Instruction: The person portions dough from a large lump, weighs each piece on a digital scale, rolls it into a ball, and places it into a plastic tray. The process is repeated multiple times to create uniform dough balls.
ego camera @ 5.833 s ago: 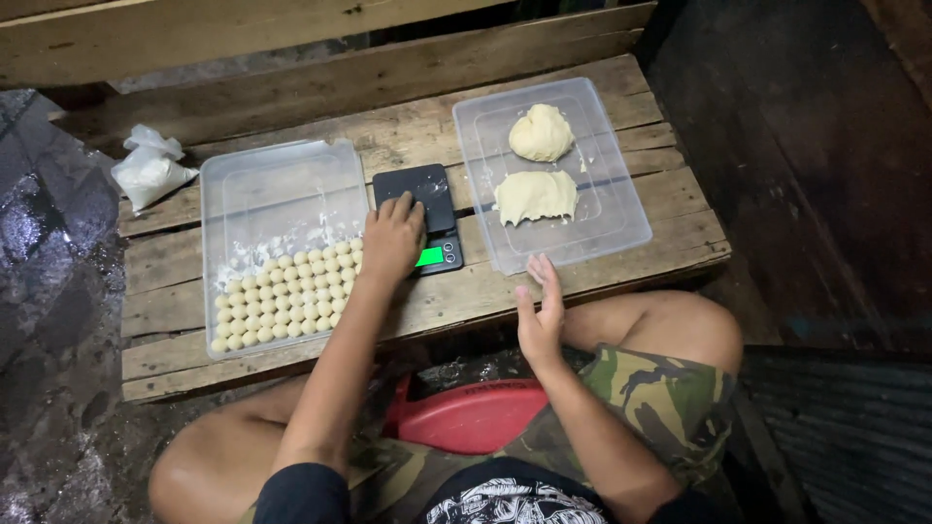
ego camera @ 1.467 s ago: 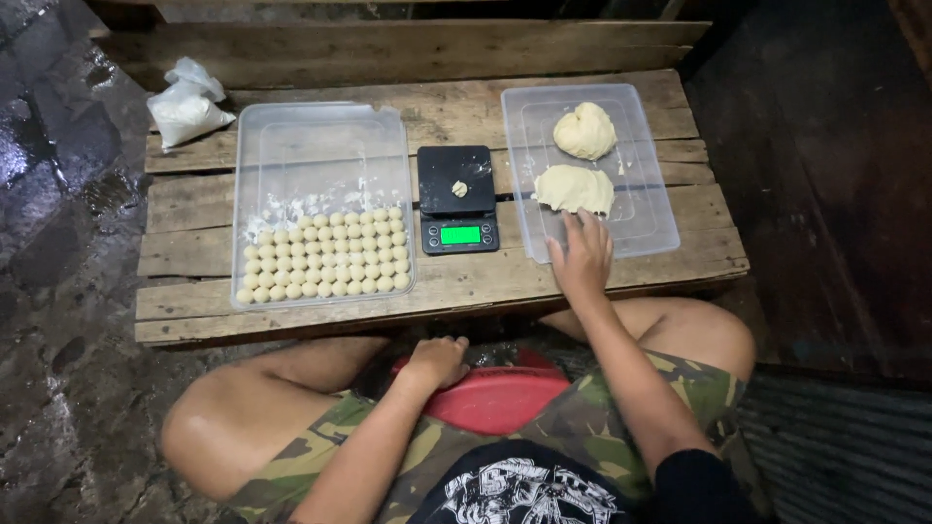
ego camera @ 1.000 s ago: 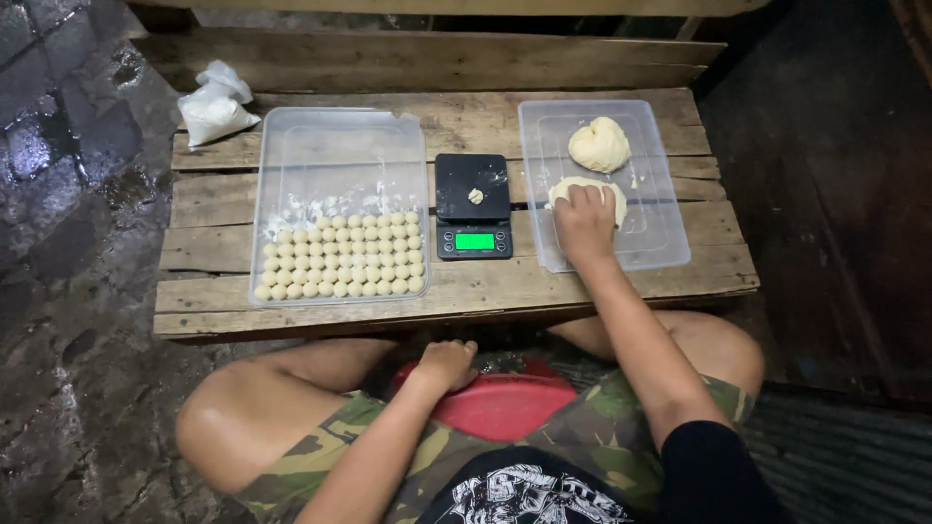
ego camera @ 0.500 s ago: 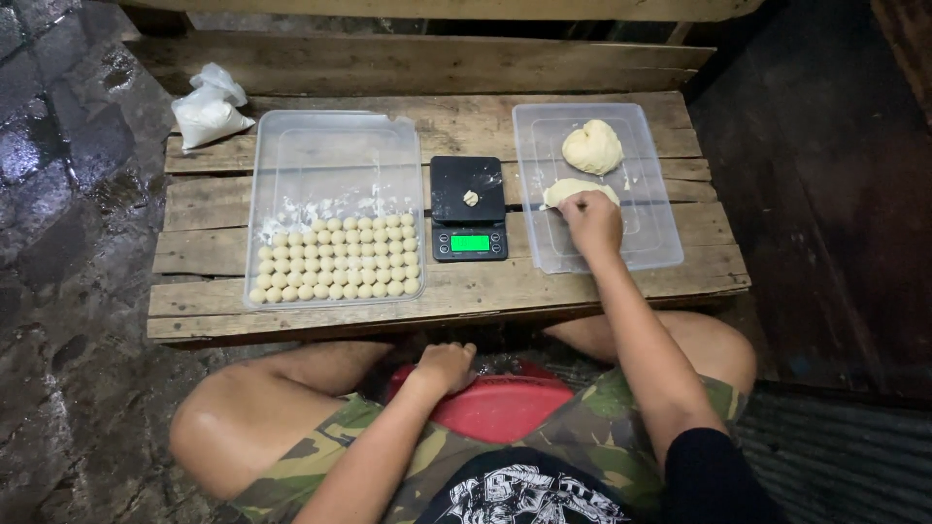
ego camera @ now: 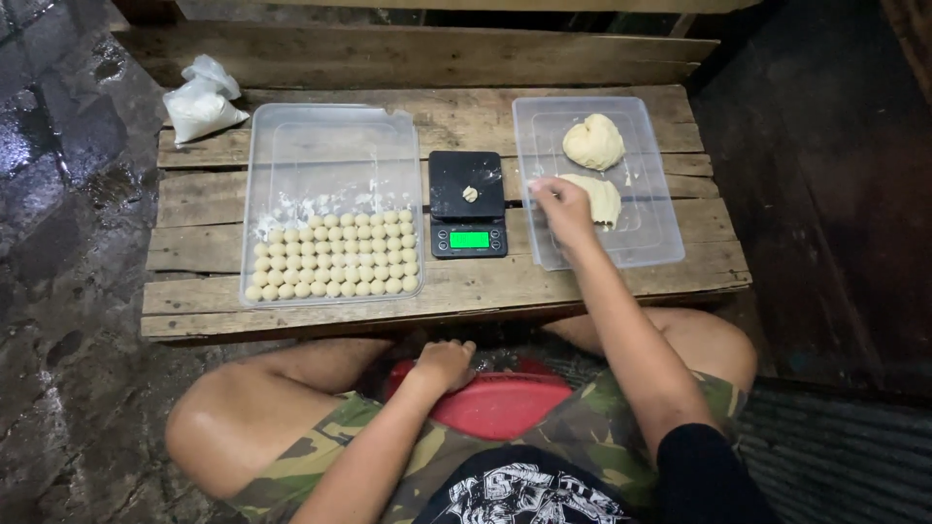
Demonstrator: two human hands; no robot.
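Right hand [ego camera: 563, 206] seemingly pinches the flattened dough [ego camera: 600, 197] in its tray [ego camera: 660, 233]; left hand [ego camera: 445, 364], loosely curled, rests empty.

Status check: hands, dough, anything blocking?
Right hand pinching flattened pale dough slab. Left hand resting on red plastic stool. Small dough piece on black scale. Nothing blocking.

Take the black digital scale [ego camera: 468, 204] at the middle of the worktop [ego camera: 447, 287] as your landmark. Its screen [ego camera: 469, 239] is a small rectangle glowing bright green, set in the scale's near edge, facing you. Far to the scale's left, at the worktop's back corner, you have a knotted clear plastic bag [ego camera: 200, 101] of white powder.
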